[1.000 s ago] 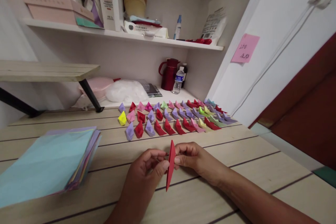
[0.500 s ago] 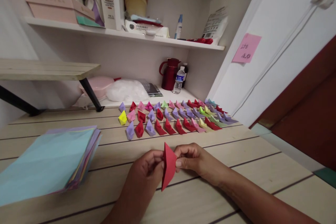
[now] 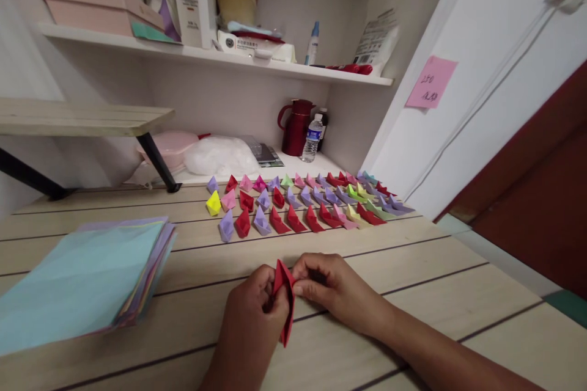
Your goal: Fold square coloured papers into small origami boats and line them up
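Observation:
Both my hands pinch a folded red paper piece (image 3: 285, 299) just above the wooden table (image 3: 413, 293), near its front middle. My left hand (image 3: 254, 311) grips its left side with fingers closed. My right hand (image 3: 328, 287) pinches its upper right edge. The paper's lower point hangs down between my hands. Beyond them, several small folded paper boats (image 3: 298, 201) in red, purple, pink, green and yellow stand in rows. A stack of coloured paper sheets (image 3: 87, 275), light blue on top, lies to my left.
Behind the table, a low shelf holds a dark red jug (image 3: 296, 128), a water bottle (image 3: 312, 140) and a white plastic bag (image 3: 220, 157). An upper shelf (image 3: 206, 58) carries boxes and bottles. A pink sticky note (image 3: 430, 82) hangs on the white wall at right.
The red paper has been opened out from a flat strip and pulled lower and closer to me. Both hands have shifted slightly left and closed more tightly on it.

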The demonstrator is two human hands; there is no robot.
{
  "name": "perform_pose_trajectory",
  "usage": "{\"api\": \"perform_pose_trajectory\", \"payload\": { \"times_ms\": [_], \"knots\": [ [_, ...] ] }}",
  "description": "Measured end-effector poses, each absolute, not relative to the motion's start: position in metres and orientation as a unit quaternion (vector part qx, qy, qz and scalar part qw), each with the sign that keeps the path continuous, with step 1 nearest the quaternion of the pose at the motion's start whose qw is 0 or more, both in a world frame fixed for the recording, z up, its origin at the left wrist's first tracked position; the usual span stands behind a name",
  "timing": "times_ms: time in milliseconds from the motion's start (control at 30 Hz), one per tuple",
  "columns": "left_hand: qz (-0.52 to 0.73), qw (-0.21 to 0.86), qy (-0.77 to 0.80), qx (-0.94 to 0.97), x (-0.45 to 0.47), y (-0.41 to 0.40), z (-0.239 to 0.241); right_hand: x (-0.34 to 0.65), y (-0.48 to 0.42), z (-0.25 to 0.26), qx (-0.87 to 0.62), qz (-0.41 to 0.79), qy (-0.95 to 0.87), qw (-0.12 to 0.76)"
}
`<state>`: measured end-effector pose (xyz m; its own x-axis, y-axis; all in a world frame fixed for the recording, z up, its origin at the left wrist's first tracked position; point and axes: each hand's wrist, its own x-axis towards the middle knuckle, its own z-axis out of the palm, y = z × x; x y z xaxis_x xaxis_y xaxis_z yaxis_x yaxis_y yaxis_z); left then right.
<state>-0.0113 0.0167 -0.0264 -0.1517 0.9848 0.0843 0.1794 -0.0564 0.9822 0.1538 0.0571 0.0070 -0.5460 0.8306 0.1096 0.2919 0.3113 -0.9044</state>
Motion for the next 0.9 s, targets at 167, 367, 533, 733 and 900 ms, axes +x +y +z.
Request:
{"api": "perform_pose_trajectory", "payload": {
  "times_ms": [167, 367, 533, 733, 900],
  "knots": [
    [0.543, 0.362, 0.59, 0.476, -0.014, 0.019, -0.027, 0.148, 0.053, 0.003, -0.427, 0.452, -0.669, 0.406],
    [0.567, 0.331, 0.612, 0.441, -0.019, 0.02, -0.025, 0.15, 0.038, 0.007, -0.393, 0.504, -0.635, 0.434],
    [0.571, 0.31, 0.616, 0.445, -0.022, 0.017, -0.019, 0.142, 0.025, 0.012, -0.335, 0.558, -0.672, 0.353],
    [0.552, 0.279, 0.613, 0.492, -0.016, 0.011, -0.012, 0.131, 0.027, 0.006, -0.251, 0.648, -0.62, 0.364],
    [0.567, 0.307, 0.595, 0.479, -0.01, 0.007, -0.01, 0.128, 0.025, 0.002, -0.26, 0.635, -0.614, 0.39]
  ]
}}
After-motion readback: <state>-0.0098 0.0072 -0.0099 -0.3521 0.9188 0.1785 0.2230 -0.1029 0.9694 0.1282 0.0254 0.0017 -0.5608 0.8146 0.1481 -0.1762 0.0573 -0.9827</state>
